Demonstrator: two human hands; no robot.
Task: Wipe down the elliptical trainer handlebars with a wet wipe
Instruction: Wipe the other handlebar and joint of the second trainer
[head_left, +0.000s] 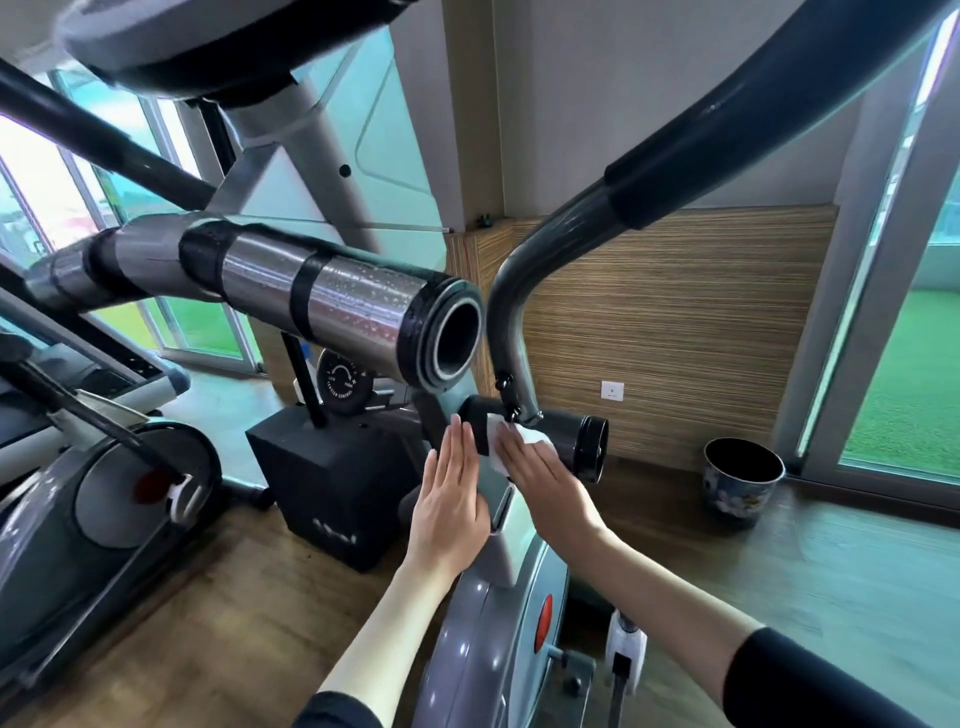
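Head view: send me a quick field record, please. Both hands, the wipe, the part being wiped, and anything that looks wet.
left hand: flat, fingers straight, against the left side of the grey column
right hand: fingers straight, pressing the wet wipe onto the black pivot tube
wet wipe: white, crumpled, under the right fingers, at the foot of the grey handlebar arm
chrome grip: droplets on its surface, no hand on it
floor: dark pot by the wooden wall panel
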